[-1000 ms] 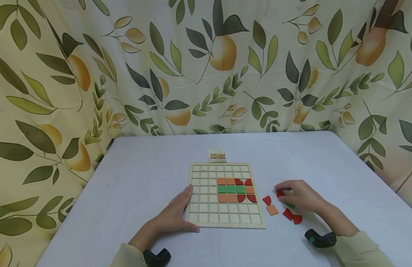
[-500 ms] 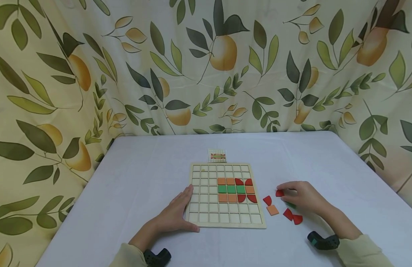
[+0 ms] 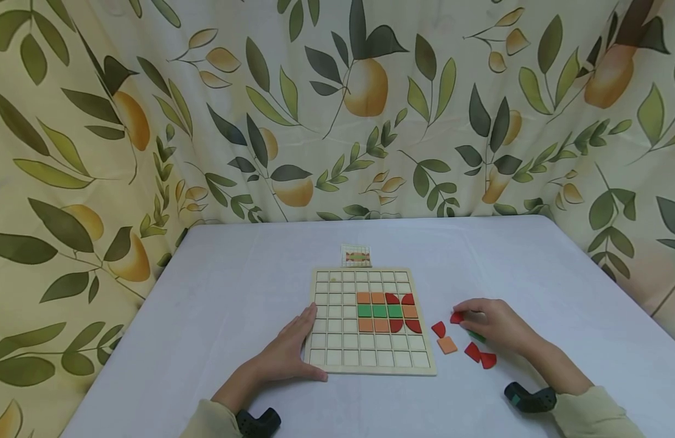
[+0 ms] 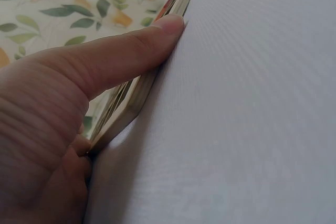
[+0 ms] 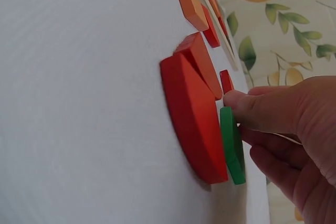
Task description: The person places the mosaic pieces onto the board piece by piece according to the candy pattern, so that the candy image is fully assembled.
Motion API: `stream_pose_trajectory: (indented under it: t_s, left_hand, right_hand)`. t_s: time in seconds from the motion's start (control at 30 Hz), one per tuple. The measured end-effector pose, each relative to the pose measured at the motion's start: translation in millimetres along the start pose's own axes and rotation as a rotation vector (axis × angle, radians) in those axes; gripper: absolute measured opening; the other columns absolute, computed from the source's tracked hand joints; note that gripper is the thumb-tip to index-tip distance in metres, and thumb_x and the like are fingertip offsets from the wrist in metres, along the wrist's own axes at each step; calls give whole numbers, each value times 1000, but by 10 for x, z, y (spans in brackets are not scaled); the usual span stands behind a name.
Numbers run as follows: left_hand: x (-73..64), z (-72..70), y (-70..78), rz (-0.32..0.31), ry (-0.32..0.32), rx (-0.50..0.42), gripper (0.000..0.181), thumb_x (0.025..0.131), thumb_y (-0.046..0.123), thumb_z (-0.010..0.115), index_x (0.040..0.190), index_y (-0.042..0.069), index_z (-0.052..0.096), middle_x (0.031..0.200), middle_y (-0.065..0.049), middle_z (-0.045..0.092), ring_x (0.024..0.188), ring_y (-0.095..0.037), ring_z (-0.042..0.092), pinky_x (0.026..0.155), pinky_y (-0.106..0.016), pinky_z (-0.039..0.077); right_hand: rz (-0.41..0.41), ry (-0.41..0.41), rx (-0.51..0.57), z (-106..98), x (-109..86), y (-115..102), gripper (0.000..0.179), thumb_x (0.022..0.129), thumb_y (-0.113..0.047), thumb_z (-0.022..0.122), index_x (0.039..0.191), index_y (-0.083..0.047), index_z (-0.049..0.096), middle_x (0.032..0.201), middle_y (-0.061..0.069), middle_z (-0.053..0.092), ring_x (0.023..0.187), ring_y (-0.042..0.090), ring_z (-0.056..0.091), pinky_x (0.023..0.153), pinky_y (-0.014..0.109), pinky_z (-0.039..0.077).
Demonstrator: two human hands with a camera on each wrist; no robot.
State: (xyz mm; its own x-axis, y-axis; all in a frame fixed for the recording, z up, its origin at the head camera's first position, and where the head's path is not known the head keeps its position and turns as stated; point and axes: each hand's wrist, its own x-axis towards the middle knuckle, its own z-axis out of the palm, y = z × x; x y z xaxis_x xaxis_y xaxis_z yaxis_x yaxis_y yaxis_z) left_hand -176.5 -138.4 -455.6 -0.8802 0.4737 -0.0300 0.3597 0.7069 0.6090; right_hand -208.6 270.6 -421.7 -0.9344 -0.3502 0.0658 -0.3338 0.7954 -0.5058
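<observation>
A wooden grid board lies on the table with orange and green squares and red quarter-circle tiles set in its right part. My left hand rests at its near left corner, fingers straight along the left side and thumb against the front edge. To the right of the board, my right hand pinches a red quarter-circle tile, low at the tabletop. Thumb and fingertips partly cover that tile in the right wrist view. Just under this hand is a green tile.
Loose red tiles and an orange square lie between the board and my right hand. Behind the board sits a small pattern card. A leaf-and-fruit curtain hangs past the table's far edge.
My right hand has shifted slightly toward me, and more of the red tile and green tile shows. The left hand and the board stay in place.
</observation>
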Motion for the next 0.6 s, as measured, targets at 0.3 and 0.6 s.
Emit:
stream_pose_trajectory:
  t_s: [0.3,0.6]
  left_hand:
    - [-2,-2,-8,-4,3,-2,131,54,66,75,148,8,4,153,-3,4,138,-15,3,110,-39,9]
    - [5,0,-1,-12,-1,5,131,54,67,74,148,8,5,153,-3,4,138,-16,4,110,-40,9]
  right_hand:
    - [-36,49,29,59,67,-84,31,77,-6,73,107,0,66,102,11,65,101,33,57,81,47,49]
    - [31,19,110,158,198,-271,34,81,-16,71,112,-5,65,111,11,62,110,34,50,87,53,44]
